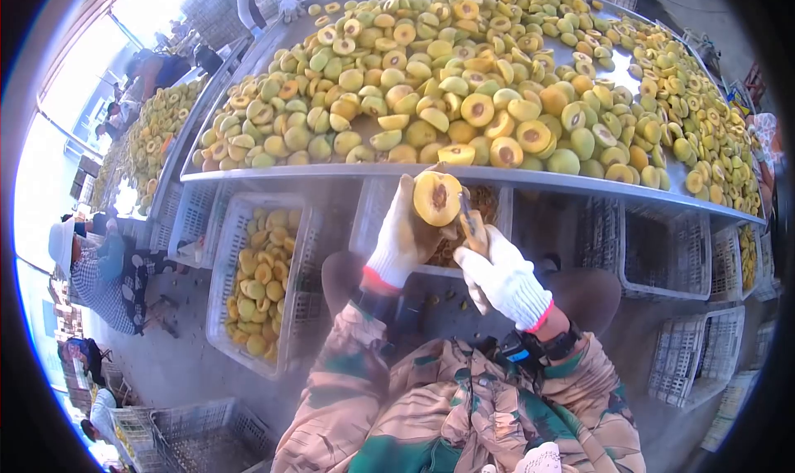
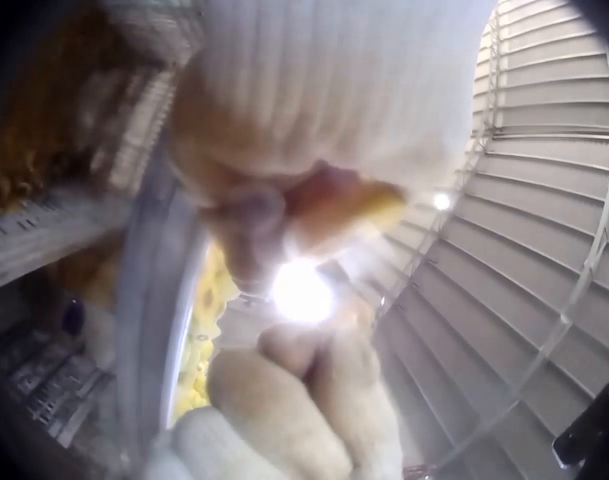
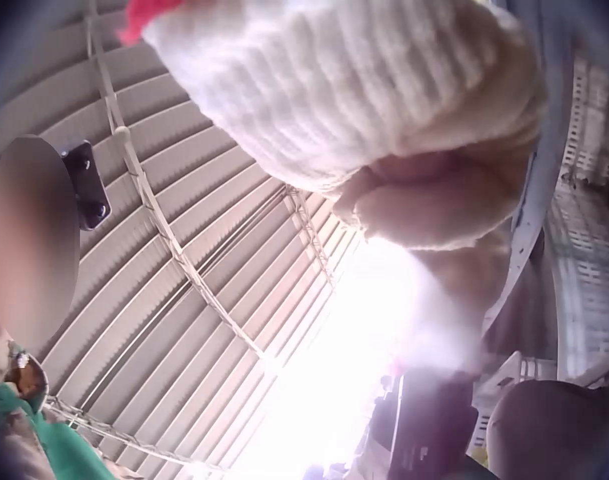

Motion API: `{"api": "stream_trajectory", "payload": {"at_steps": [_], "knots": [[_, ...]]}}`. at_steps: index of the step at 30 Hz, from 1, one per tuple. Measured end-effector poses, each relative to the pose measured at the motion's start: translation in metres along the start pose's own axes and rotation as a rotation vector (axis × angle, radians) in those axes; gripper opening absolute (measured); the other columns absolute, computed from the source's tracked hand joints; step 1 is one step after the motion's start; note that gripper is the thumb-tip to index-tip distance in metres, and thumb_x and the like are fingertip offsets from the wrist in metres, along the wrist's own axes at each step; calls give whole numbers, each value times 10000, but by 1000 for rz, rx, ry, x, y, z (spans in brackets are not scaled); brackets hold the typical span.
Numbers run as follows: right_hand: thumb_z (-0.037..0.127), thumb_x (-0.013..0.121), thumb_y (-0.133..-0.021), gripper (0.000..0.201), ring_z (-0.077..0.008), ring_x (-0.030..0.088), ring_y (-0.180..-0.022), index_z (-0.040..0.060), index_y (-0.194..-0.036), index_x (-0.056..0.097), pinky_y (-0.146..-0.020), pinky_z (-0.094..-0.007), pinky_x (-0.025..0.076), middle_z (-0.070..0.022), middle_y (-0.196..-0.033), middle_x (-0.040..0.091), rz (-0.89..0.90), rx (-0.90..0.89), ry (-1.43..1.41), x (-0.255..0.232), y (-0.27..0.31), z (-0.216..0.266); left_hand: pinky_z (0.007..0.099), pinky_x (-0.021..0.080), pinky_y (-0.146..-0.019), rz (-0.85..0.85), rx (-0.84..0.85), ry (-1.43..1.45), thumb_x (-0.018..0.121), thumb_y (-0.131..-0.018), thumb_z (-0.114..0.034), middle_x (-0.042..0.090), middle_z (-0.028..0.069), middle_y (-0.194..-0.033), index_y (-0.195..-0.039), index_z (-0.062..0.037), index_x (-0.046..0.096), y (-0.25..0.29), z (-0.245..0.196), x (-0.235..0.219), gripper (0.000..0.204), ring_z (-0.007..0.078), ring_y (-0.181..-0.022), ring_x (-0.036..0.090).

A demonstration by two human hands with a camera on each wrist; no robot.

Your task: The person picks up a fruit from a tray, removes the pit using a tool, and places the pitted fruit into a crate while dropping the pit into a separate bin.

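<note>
In the head view the gloved left hand (image 1: 398, 239) holds up a halved yellow fruit (image 1: 437, 198), its brown centre facing the camera, just off the table's front edge. The gloved right hand (image 1: 502, 276) grips a small tool with a tan handle (image 1: 474, 231), its narrow dark end beside the fruit's right side. Part of the orange-yellow fruit (image 2: 347, 212) shows under the left hand (image 2: 325, 90) in the left wrist view, with the right hand's curled fingers (image 2: 275, 410) below. In the right wrist view the right hand (image 3: 385, 110) has curled fingers; glare hides what it holds.
Halved fruits (image 1: 397, 84) lie heaped on a metal table (image 1: 331, 172). Below its edge stand a crate of fruit (image 1: 217, 291) at left, a crate (image 1: 364, 224) behind the hands and more crates (image 1: 667, 291) at right. Other people (image 1: 103, 266) are at far left.
</note>
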State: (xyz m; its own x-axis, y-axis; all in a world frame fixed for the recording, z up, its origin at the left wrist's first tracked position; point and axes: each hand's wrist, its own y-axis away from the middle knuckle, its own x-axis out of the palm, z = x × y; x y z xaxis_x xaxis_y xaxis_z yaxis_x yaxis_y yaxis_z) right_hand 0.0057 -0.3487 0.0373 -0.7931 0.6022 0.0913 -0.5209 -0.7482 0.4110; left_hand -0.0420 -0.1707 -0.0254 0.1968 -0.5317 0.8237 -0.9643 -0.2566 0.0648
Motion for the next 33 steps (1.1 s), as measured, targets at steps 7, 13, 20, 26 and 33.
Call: {"api": "stream_trajectory", "payload": {"at_steps": [7, 13, 20, 26, 33], "knots": [[222, 583, -941, 250, -117, 505, -446, 52, -1083, 466, -374, -277, 424, -33, -651, 541, -10, 74, 52, 19, 2, 1, 336, 496, -939, -74, 184, -390, 378, -1034, -464, 596, 109, -1192, -1348, -19, 480, 19, -2, 7, 554, 192, -1067, 581], [229, 570, -953, 243, -124, 513, -452, 44, -1054, 451, -384, -283, 431, -33, -660, 539, 58, 153, -40, 18, 8, 0, 316, 488, -921, -106, 258, -720, 366, -1031, -422, 617, 100, -1178, -1285, -17, 540, 17, 0, 2, 509, 176, -1025, 598], [247, 551, -959, 253, -160, 557, -467, 37, -1068, 461, -428, -314, 462, -53, -654, 563, -1, 70, 210, 15, 4, -20, 291, 441, -960, -138, 100, -736, 340, -1022, -293, 640, 89, -1182, -1206, -24, 615, 18, -6, 8, 427, 166, -1067, 586], [247, 547, -954, 266, -173, 583, -488, 28, -1084, 470, -448, -326, 480, -65, -649, 584, -64, 98, 320, 17, 0, -15, 282, 461, -882, -351, 173, -740, 363, -1018, -317, 663, 67, -1085, -1159, -42, 656, 19, 11, 31, 426, 147, -945, 593], [227, 542, -956, 242, -155, 558, -489, 34, -1076, 458, -442, -318, 471, -47, -672, 559, -23, 78, 132, 12, 2, -24, 289, 458, -841, -550, 165, -945, 381, -1016, -380, 676, 78, -984, -1101, -41, 681, 15, 18, 50, 461, 162, -880, 597]]}}
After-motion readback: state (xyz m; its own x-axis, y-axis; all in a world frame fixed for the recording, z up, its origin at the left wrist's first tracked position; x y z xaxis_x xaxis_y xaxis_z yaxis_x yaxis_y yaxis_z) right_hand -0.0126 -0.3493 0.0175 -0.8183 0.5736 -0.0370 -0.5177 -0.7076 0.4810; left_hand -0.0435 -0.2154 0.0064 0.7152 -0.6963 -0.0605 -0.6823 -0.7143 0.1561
